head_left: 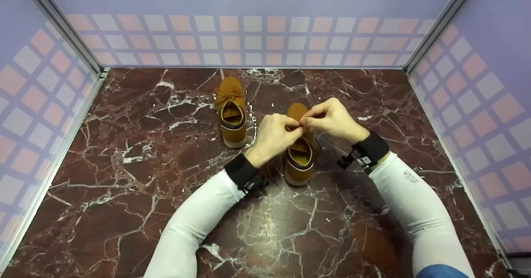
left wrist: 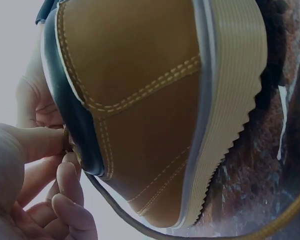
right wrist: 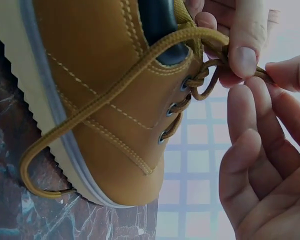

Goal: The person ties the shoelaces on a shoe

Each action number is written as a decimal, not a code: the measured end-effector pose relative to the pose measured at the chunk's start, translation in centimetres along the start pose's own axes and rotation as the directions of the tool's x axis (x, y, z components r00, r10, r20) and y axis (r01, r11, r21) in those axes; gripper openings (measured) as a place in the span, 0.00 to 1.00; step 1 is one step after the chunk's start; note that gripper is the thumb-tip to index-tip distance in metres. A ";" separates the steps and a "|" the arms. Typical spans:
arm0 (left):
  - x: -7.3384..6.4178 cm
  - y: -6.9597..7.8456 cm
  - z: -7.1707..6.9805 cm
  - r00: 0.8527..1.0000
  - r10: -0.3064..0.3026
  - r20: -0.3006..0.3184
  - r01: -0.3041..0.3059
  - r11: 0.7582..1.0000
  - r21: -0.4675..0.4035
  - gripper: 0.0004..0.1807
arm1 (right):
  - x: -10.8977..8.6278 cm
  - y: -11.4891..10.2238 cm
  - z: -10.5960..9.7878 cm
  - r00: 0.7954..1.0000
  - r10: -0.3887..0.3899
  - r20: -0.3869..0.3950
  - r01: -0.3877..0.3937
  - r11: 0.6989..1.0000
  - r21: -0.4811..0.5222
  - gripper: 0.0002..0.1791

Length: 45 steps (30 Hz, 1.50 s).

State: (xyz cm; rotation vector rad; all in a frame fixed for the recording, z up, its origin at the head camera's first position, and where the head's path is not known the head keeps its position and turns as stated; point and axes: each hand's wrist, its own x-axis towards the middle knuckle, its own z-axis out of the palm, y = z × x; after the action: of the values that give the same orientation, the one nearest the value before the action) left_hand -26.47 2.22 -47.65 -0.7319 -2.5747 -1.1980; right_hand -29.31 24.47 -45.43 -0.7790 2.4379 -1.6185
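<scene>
A tan lace-up shoe [head_left: 298,174] stands on the marbled surface with its toe pointing away. Over its lacing, my left hand [head_left: 275,136] and right hand [head_left: 332,120] meet, fingertips close together. Both pinch the brown shoelace [right wrist: 217,37] between thumb and fingers, as the right wrist view shows. One lace strand loops down the shoe's side past the metal eyelets [right wrist: 170,108]. In the left wrist view another loose strand [left wrist: 125,216] hangs from the left fingers [left wrist: 72,182], beside the dark padded collar [left wrist: 72,105].
A matching tan shoe [head_left: 234,136] stands to the left and farther back, its laces [head_left: 228,97] tied in a bow. Checkered panels [head_left: 265,37] wall the back and both sides of the dark red marbled surface [head_left: 137,203].
</scene>
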 end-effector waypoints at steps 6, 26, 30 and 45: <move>0.1 -0.2 0.0 1.000 -0.020 0.015 0.021 0.999 -0.031 0.09 | -0.7 0.7 -0.6 0.998 0.047 0.052 -0.042 0.995 -0.094 0.08; 0.2 -0.7 -0.4 0.991 -0.120 0.064 0.127 0.982 -0.140 0.11 | -1.1 2.1 -1.3 0.975 0.090 0.203 -0.062 0.988 -0.140 0.04; 0.3 -0.8 -0.5 0.988 -0.127 0.082 0.140 0.976 -0.166 0.11 | -1.0 2.2 -1.4 0.981 0.102 0.164 -0.078 0.986 -0.148 0.04; 0.1 -0.7 -0.6 0.992 -0.100 0.079 0.114 0.974 -0.198 0.10 | -0.6 2.6 0.0 0.998 0.016 0.065 -0.004 0.982 -0.188 0.05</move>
State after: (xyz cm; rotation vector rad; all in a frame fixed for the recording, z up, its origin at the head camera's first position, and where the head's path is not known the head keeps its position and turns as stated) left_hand -26.99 1.40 -47.67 -0.6918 -2.6026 -1.5111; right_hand -29.69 25.57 -47.80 -0.8302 2.5687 -1.3503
